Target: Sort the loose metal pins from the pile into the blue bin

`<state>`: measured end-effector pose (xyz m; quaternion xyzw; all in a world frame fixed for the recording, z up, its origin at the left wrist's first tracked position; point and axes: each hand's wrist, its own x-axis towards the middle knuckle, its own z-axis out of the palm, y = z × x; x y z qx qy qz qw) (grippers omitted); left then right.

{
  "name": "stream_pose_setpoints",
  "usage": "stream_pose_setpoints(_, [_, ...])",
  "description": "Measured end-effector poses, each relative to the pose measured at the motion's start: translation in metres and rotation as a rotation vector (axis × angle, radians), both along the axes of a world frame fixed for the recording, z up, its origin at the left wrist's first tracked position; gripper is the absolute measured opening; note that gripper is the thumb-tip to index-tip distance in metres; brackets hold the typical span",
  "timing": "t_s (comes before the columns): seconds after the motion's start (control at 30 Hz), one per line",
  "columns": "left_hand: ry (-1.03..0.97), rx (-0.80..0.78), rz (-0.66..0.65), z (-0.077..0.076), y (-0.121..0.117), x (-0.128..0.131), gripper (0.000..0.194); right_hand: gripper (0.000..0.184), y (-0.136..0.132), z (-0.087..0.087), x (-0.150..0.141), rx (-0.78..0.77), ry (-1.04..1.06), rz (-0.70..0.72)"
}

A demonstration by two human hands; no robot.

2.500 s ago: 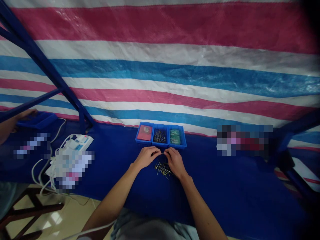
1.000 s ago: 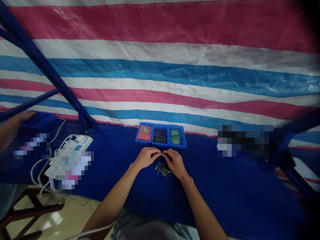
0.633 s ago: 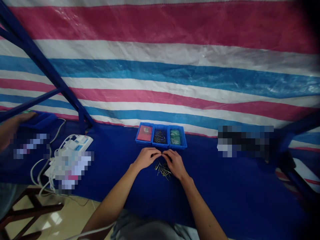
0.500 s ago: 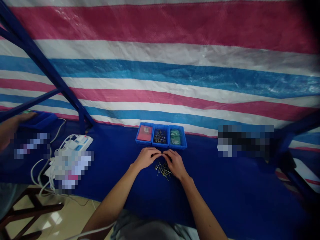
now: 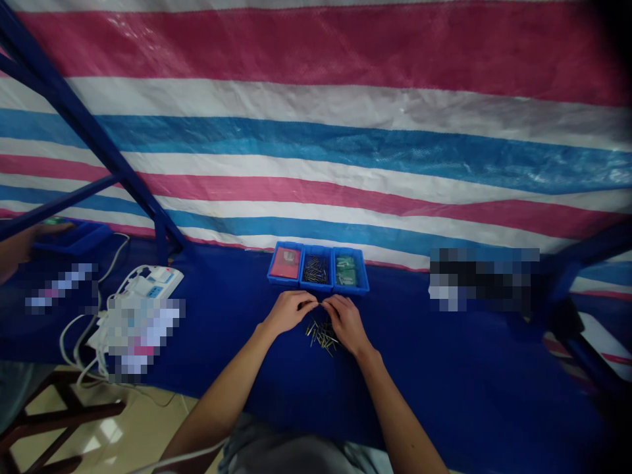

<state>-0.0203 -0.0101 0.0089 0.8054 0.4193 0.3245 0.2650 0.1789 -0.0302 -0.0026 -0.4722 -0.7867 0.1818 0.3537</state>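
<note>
My left hand (image 5: 291, 311) and my right hand (image 5: 345, 320) meet fingertip to fingertip just in front of the blue bins. Each is closed in a pinch. Something small and thin seems to lie between the fingertips, too small to name. Right below them a loose pile of thin metal rods (image 5: 322, 336), silver and yellowish, lies on the blue table. In the middle blue bin (image 5: 316, 287) are many similar dark thin pieces. A red flat piece (image 5: 285, 262) lies in the left bin, and green packets (image 5: 346, 270) fill the right bin.
A white power strip (image 5: 160, 283) with cables lies on the blue table (image 5: 222, 283) to the left. Farther left, another person's hand (image 5: 49, 232) reaches over a blue tray (image 5: 81, 238). Blue metal struts (image 5: 93, 131) stand before a striped sheet. Blurred-out items (image 5: 484, 280) sit at the right.
My hands stay pinched together, with only a slight shift of the fingertips. At the far left the other person's hand has moved a little and is blurred.
</note>
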Motion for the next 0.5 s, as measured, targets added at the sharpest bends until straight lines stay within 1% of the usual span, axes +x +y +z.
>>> stream_pose_setpoints(0.07, [0.008, -0.002, 0.011, 0.0005, 0.0, -0.0001, 0.023, 0.015, -0.0007, 0.0008, 0.0, 0.005, 0.024, -0.017])
stream_pose_setpoints(0.13, [0.014, -0.005, 0.014, 0.0011, -0.0001, -0.0001, 0.024, 0.013, -0.0013, 0.0015, -0.0002, 0.009, 0.027, -0.022])
stream_pose_setpoints(0.5, [0.001, -0.009, 0.005, 0.0015, 0.0003, 0.0001, 0.022, 0.02, -0.001, 0.0023, -0.0004, 0.002, 0.033, -0.005])
